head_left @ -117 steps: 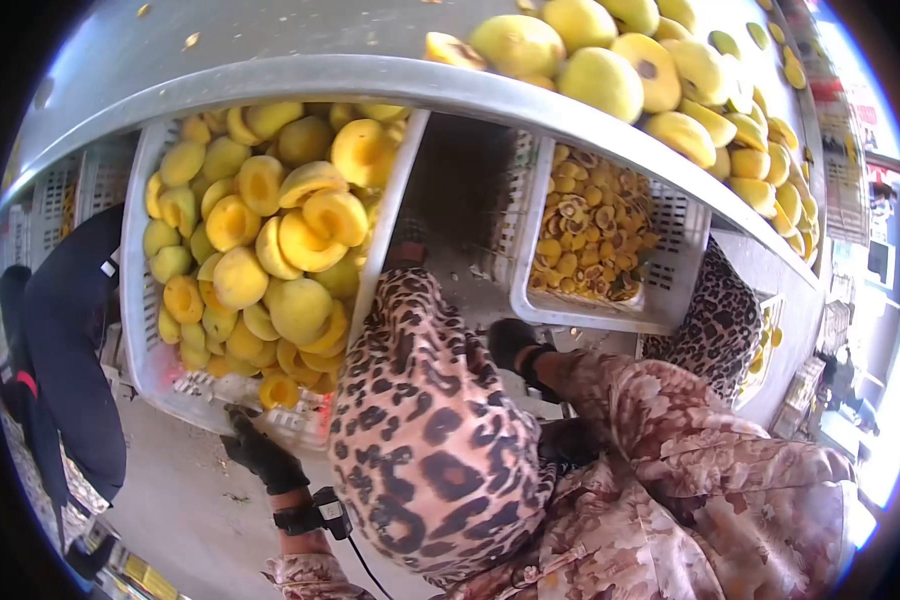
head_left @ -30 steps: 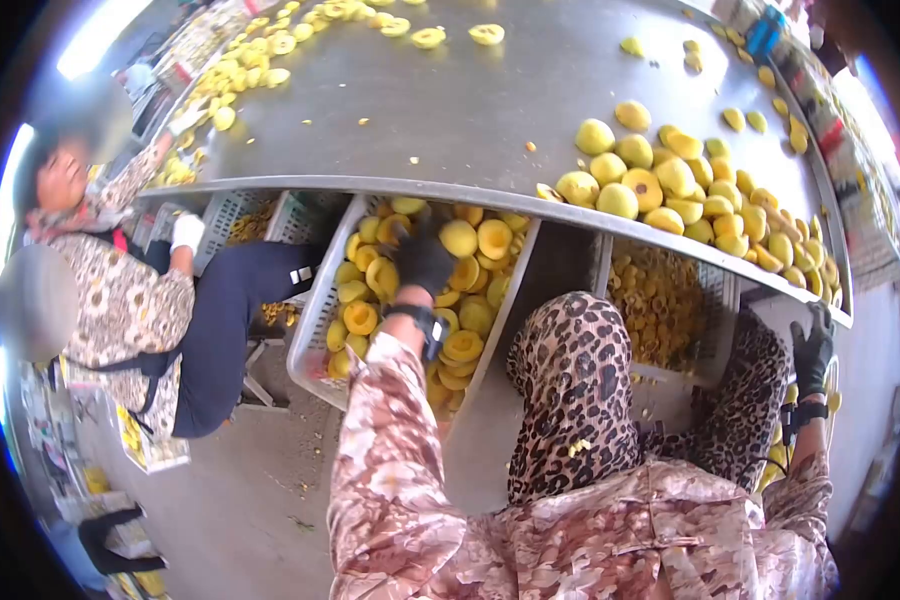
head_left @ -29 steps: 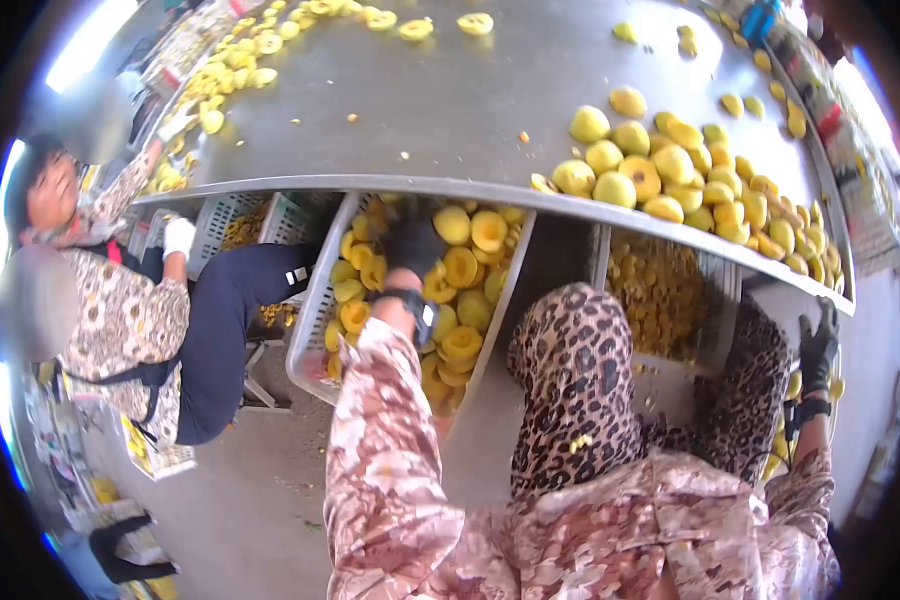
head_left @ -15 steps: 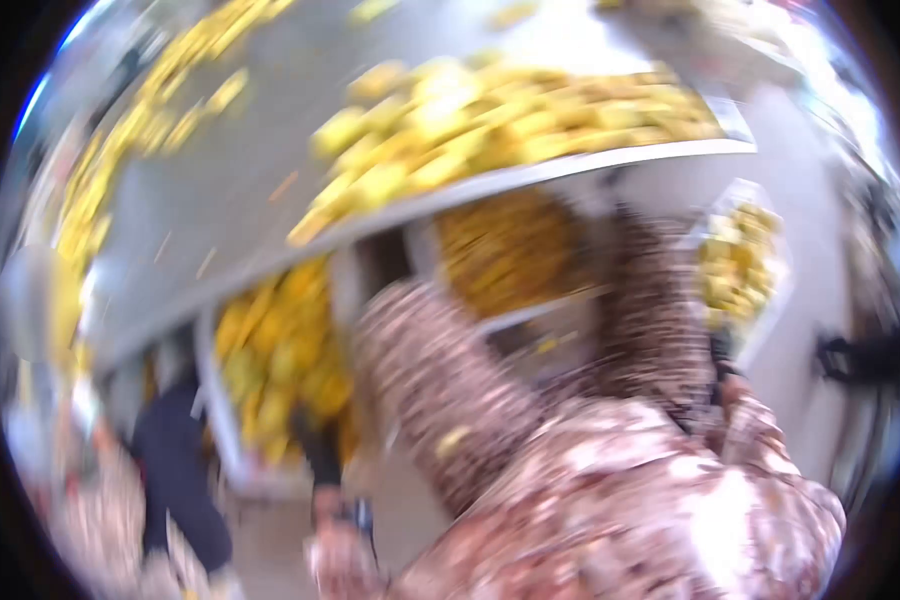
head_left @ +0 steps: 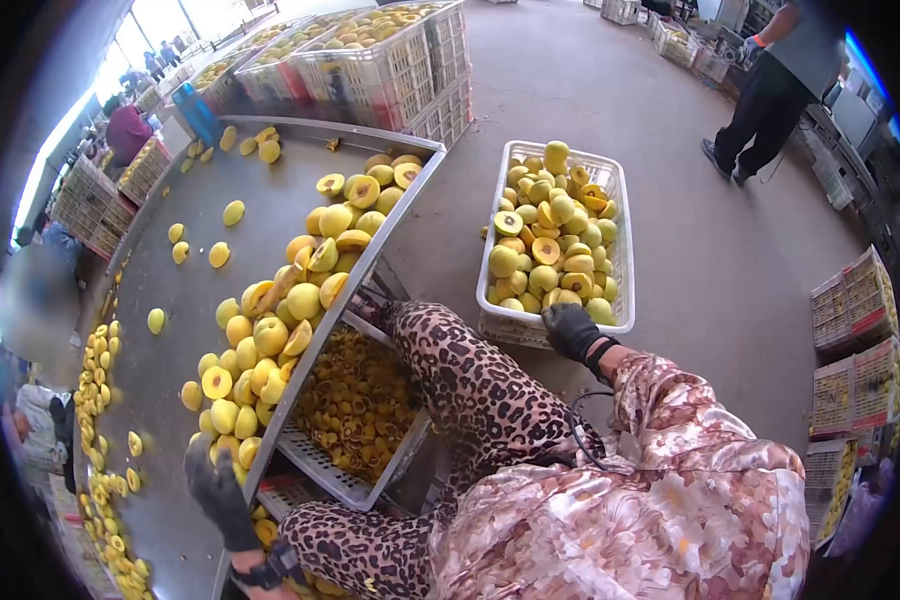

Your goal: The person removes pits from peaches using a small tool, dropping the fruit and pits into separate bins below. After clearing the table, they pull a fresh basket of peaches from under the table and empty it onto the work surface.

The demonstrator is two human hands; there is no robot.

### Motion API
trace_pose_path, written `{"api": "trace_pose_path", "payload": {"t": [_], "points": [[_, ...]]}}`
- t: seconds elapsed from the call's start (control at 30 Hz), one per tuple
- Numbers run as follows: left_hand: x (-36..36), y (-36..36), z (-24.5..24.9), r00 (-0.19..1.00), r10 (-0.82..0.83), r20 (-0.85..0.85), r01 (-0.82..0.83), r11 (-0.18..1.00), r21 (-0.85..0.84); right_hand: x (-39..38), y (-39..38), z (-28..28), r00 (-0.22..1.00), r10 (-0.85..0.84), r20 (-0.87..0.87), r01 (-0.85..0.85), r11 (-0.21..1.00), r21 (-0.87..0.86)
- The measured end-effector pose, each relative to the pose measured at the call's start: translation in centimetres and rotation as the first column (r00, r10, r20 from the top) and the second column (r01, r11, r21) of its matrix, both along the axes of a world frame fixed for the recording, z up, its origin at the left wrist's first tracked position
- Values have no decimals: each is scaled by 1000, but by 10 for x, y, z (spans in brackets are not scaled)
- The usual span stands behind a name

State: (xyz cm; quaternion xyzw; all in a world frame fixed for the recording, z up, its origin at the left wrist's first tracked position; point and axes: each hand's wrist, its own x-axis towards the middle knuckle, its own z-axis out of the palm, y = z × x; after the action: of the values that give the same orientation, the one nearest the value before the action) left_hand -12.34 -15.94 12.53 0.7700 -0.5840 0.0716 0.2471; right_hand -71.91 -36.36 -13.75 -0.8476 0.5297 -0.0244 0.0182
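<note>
Yellow peaches [head_left: 270, 335], some whole and some cut in half, are heaped along the near edge of a metal table [head_left: 195, 300]. My left hand [head_left: 218, 490], in a dark glove, is over the table's edge at the lower end of this heap. Its fingers point up and are apart, with nothing visible in them. A white plastic crate [head_left: 622, 250] full of peaches and halves stands on the right. At its near rim is my gloved right hand [head_left: 573, 332], with the fingers curled against the rim.
Below the table, a crate [head_left: 355, 490] holds brownish-yellow scraps. Stacked crates [head_left: 390, 80] of fruit stand beyond the table, others [head_left: 855, 300] at the far right. More halves [head_left: 100, 400] line the table's far side. A person [head_left: 770, 90] stands at upper right.
The view has swung to the right and sharpened, bringing the right-hand crate to the middle. My left hand has moved from the crate below the table up to the table's edge.
</note>
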Motion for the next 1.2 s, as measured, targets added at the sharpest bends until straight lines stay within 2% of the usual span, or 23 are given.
{"api": "trace_pose_path", "payload": {"t": [0.03, 0.07, 0.1, 0.17, 0.2, 0.23, 0.27, 0.3, 0.37, 0.43, 0.57, 0.6, 0.7, 0.73, 0.8, 0.83, 0.87, 0.93, 1.0, 1.1, 1.13, 1.2], "points": [[-20, -40, 0, 987, -159, -15, 158, 985, -66, 5, -7, -7, 998, 59, 22, -58, 995, -76], [-41, -74, -2, 967, -248, -63, 244, 967, -69, 18, -10, 1, 992, 57, 114, -47, 995, -92], [-62, -102, -5, 936, -334, -112, 327, 942, -77, 18, -12, 5, 994, -41, 104, 39, 999, 20], [-85, -137, -10, 920, -384, -72, 390, 896, 213, 29, -12, 1, 977, -206, 62, 185, 949, 255], [-84, -144, -42, 884, -422, 202, 384, 901, 204, 31, -17, -9, 967, -252, 23, 240, 941, 237], [-76, -151, -72, 778, -417, 470, 368, 909, 197, 31, -24, -16, 971, -239, -15, 232, 924, 303], [-81, -158, -74, 831, -360, 423, 269, 927, 262, 33, -39, -18, 973, -200, -118, 231, 880, 416], [-85, -166, -75, 878, -305, 369, 181, 925, 334, 42, -46, -1, 965, -240, -105, 261, 842, 473], [-82, -175, -83, 875, -291, 387, 172, 933, 315, 48, -43, 3, 940, -322, -112, 339, 849, 405], [-83, -170, -85, 883, -265, 387, 119, 925, 361, 56, -42, 17, 933, -328, -146, 358, 829, 430], [-86, -169, -78, 920, -227, 320, 74, 902, 425, 50, -43, -6, 966, -231, -116, 258, 889, 377], [-85, -164, -78, 922, -235, 309, 63, 876, 478, 51, -45, 3, 962, -258, -90, 271, 858, 436], [-76, -171, -81, 860, -365, 356, 148, 847, 510, 45, -52, -4, 967, -222, -125, 255, 847, 466], [-71, -170, -78, 850, -409, 332, 209, 840, 500, 41, -50, -4, 979, -183, -91, 204, 865, 458], [-63, -168, -76, 822, -490, 291, 329, 825, 459, 42, -43, 0, 969, -200, -144, 245, 846, 473], [-63, -169, -72, 832, -500, 241, 324, 790, 520, 43, -46, 3, 961, -216, -172, 273, 837, 473], [-64, -171, -69, 861, -474, 182, 273, 734, 621, 44, -44, 5, 965, -200, -170, 259, 834, 488], [-62, -175, -67, 858, -493, 145, 280, 686, 672, 47, -46, 11, 964, -193, -183, 259, 834, 487], [-53, -171, -79, 844, -512, 161, 319, 719, 617, 46, -58, 9, 978, -152, -143, 201, 875, 441], [-52, -174, -83, 884, -446, 141, 265, 726, 635, 46, -44, 1, 977, -203, -72, 213, 863, 459], [-54, -178, -88, 904, -420, 74, 287, 728, 623, 45, -45, -2, 990, -115, -84, 139, 910, 391], [-59, -186, -88, 917, -390, 85, 258, 742, 618, 50, -50, -3, 987, -141, -72, 158, 898, 410]]}}
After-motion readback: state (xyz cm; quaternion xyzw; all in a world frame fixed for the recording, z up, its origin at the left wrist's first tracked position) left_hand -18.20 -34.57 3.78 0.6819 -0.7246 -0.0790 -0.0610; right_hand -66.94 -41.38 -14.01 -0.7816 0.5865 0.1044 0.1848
